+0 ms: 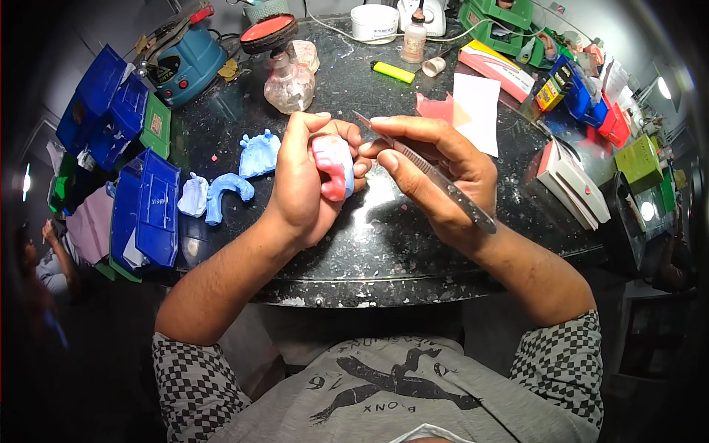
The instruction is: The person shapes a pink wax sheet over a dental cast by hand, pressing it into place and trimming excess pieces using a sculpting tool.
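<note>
My left hand (295, 199) grips a dental model (332, 166) with pink wax over a light blue base, its fingers curled behind and around it. My right hand (465, 184) holds a long metal blade tool (443, 184) between thumb and fingers, its tip just above and right of the model. Left of my left hand lie a blue toothed cast (258, 151), a curved blue piece (229, 192) and a pale cast (192, 196) on the dark, speckled bench (347, 258).
Blue and green boxes (144, 207) line the left; a teal machine (181, 66), spirit burner (288, 88), green lighter (393, 71) and bottle (413, 44) stand behind. A pink sheet (432, 105), white paper (476, 111) and booklet (572, 184) lie right. Another person (52, 266) is at far left.
</note>
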Demonstrator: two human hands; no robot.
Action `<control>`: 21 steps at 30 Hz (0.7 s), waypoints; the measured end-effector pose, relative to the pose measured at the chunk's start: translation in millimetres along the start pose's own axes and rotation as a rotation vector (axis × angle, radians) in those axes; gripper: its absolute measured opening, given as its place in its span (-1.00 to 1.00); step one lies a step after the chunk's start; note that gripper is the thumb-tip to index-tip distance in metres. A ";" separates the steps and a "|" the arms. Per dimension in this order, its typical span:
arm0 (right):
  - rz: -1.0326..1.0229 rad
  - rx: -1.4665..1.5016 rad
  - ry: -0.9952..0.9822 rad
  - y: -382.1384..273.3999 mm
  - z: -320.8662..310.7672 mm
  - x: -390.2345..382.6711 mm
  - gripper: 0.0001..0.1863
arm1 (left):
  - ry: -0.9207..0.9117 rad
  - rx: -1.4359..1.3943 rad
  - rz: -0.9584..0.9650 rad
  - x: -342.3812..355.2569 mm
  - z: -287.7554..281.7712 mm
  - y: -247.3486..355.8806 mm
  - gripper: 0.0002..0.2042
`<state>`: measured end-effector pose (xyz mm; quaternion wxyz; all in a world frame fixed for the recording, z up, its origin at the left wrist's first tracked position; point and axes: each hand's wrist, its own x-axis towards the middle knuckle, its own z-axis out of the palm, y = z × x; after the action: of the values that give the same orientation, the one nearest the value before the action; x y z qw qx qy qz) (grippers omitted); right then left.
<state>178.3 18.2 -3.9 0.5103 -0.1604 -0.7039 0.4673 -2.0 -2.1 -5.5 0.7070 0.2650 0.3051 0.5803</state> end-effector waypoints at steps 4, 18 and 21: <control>-0.057 0.024 0.025 3.0 2.3 4.7 -0.72 | 0.091 -0.076 0.010 4.7 1.1 -0.6 -0.68; 0.053 -0.048 -0.042 6.4 -8.2 2.1 -0.75 | 0.066 0.035 0.079 1.0 -2.9 6.0 -0.82; 0.123 0.024 0.047 2.6 -3.0 2.4 -0.73 | 0.077 0.037 0.110 5.3 -5.2 3.2 -0.82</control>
<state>179.2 22.7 -4.5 0.4990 -0.2083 -0.6748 0.5022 -7.2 3.8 -7.4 0.6568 0.2718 0.3275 0.6225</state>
